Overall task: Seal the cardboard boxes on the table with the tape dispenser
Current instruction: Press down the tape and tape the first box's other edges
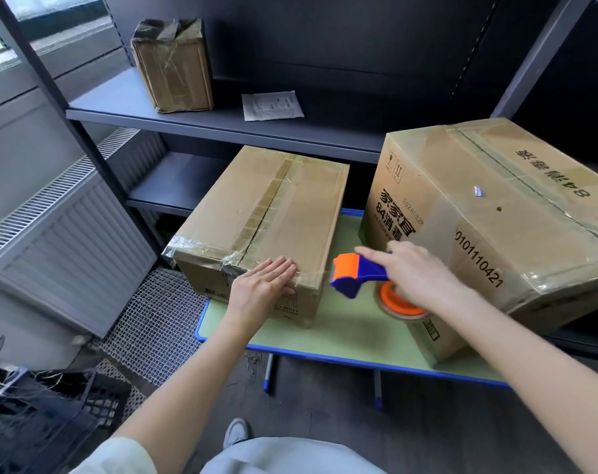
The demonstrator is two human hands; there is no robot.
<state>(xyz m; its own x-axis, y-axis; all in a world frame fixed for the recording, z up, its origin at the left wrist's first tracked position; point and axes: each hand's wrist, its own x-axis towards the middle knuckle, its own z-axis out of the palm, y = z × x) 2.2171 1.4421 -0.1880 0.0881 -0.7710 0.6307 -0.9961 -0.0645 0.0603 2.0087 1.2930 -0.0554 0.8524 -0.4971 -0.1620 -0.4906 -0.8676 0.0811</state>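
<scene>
While left hand presses box edge, dispenser hovers beside.

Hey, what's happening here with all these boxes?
A person is taping up cardboard boxes on a green table. Their left hand presses flat on the near edge of the smaller box, which already has tape along its top seam. Their right hand holds a blue and orange tape dispenser between that box and a bigger box, which sits tilted on the right.
</scene>
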